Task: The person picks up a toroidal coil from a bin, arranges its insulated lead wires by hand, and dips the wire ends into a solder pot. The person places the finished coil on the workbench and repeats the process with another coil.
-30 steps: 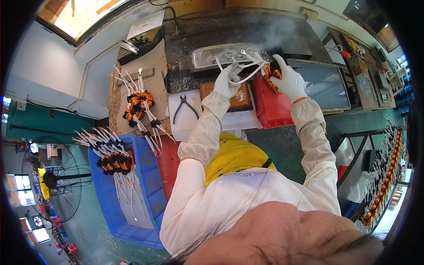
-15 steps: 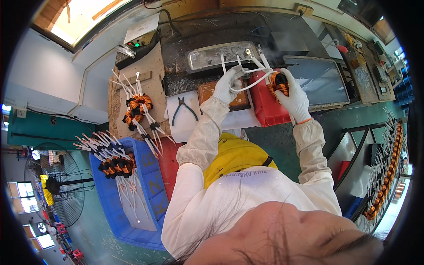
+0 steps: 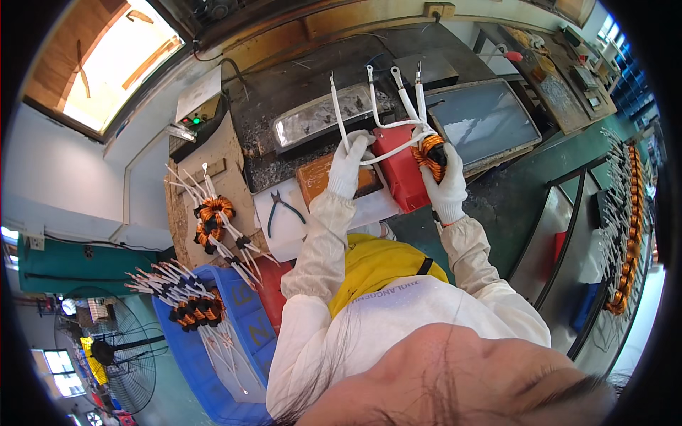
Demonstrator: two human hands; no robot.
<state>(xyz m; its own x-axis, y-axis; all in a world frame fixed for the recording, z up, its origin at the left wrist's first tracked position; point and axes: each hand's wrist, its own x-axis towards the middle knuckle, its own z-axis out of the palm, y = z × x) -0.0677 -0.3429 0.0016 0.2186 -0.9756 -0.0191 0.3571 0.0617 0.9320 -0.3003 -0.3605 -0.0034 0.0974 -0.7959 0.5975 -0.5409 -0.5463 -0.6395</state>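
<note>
In my gloved right hand [image 3: 449, 188] is a toroidal coil [image 3: 429, 157] of copper wire with black parts, the fingers closed around its side. Several white sleeved leads [image 3: 395, 126] run from the coil and end in metal ring lugs, pointing away from me. My gloved left hand [image 3: 348, 165] is closed on one of these leads, left of the coil. A red plastic bin [image 3: 399, 170] stands under the leads, between my hands. Beyond my left hand is a rectangular metal trough [image 3: 323, 117] with a shiny, silvery surface; the lugs are above and past it.
An orange-brown block [image 3: 320, 177] and green-handled pliers [image 3: 284, 211] lie nearer me. Two coils [image 3: 213, 216] rest on the board at left, above a blue crate [image 3: 249, 334] holding more coils. A grey-surfaced tray [image 3: 483, 117] sits at right; a rack carries a coil row [image 3: 631, 220].
The lugs have come up off the trough and now point away from me, clear of its surface. Both hands still hold the coil and its lead. The whole view has shifted and turned slightly.
</note>
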